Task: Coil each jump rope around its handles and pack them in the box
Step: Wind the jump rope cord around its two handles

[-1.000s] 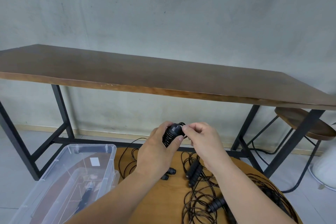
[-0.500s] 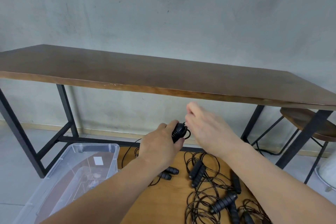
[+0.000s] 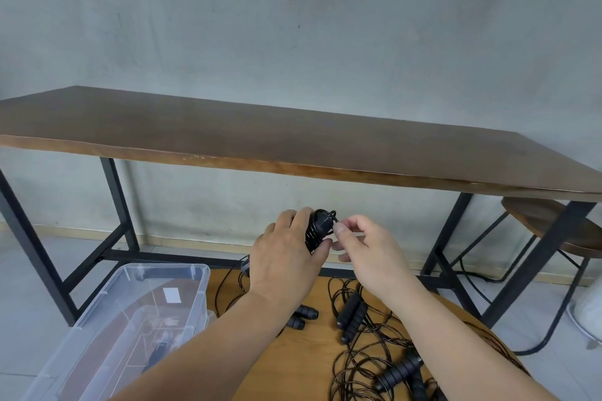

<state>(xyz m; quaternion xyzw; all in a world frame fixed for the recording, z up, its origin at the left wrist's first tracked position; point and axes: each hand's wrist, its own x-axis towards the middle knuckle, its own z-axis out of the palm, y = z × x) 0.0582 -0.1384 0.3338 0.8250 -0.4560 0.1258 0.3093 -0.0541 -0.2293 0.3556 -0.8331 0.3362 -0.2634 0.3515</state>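
My left hand (image 3: pixel 286 264) grips a black jump rope bundle (image 3: pixel 320 228), its cord wound round the handles, held up above the round wooden table (image 3: pixel 293 358). My right hand (image 3: pixel 365 254) pinches the thin cord end just right of the bundle's top. A clear plastic box (image 3: pixel 136 319) stands open at the lower left, with something dark lying at its bottom. Several loose black jump ropes (image 3: pixel 368 345) lie tangled on the table to the right, and two handle ends (image 3: pixel 303 316) stick out under my left wrist.
A long dark wooden table (image 3: pixel 293 146) on black metal legs spans the view behind my hands. A round wooden stool (image 3: pixel 553 225) stands at the right. A white object (image 3: pixel 589 309) sits on the floor at the far right edge.
My right hand rose above the bundle half a second ago and has come back down to its right side, pinching the cord. My left hand kept its grip on the bundle.
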